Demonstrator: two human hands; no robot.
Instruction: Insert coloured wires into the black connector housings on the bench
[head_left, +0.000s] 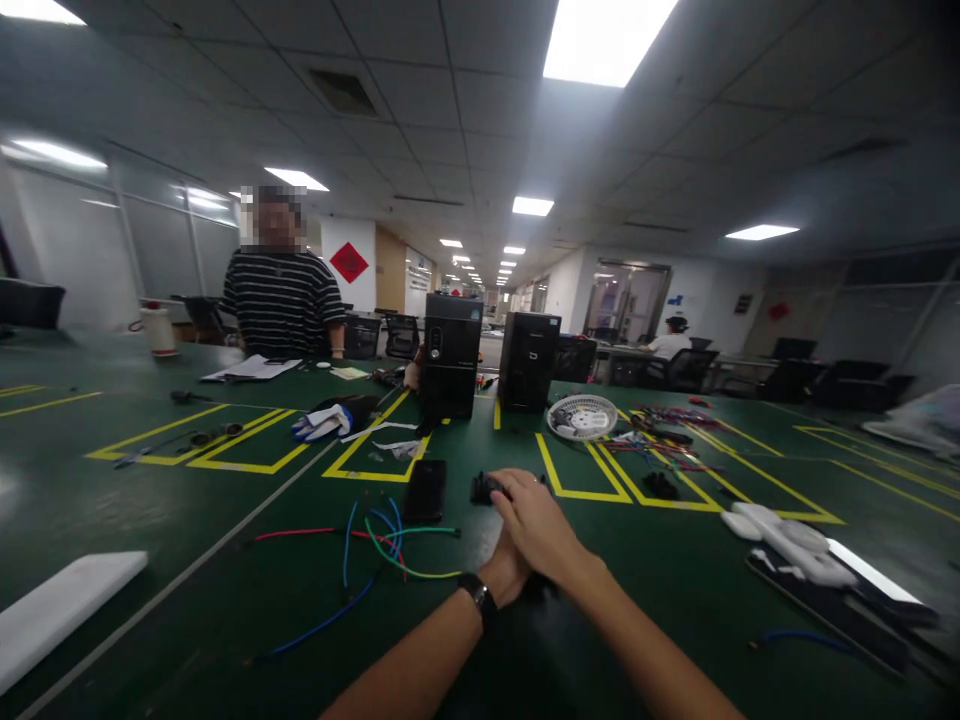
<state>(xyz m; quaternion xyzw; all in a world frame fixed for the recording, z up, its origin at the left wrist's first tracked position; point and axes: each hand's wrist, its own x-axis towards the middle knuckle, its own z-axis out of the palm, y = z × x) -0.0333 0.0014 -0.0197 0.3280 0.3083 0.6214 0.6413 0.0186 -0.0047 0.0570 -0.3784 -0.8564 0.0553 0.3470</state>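
Note:
My hands are close together in the middle of the green table [375,640]. My right hand [536,520] lies over the left, its fingers pressed together and curled down. At its fingertips is a small black ridged object [486,488]; what kind it is cannot be made out. My left hand [506,570], with a dark watch [478,597] on its wrist, is mostly covered by the right, and its fingers are hidden. Another dark item shows partly below my hands. A black phone [425,490] lies just to the left, near loose red, blue and green wires [390,535].
Two black computer towers [452,355] stand ahead, near a round white basket [582,418] and tangled wires [667,430]. Gloves [326,422] lie left. White parts [795,545] are on the right, a white slab [67,610] on the left. A person in a striped shirt [283,305] stands across the table.

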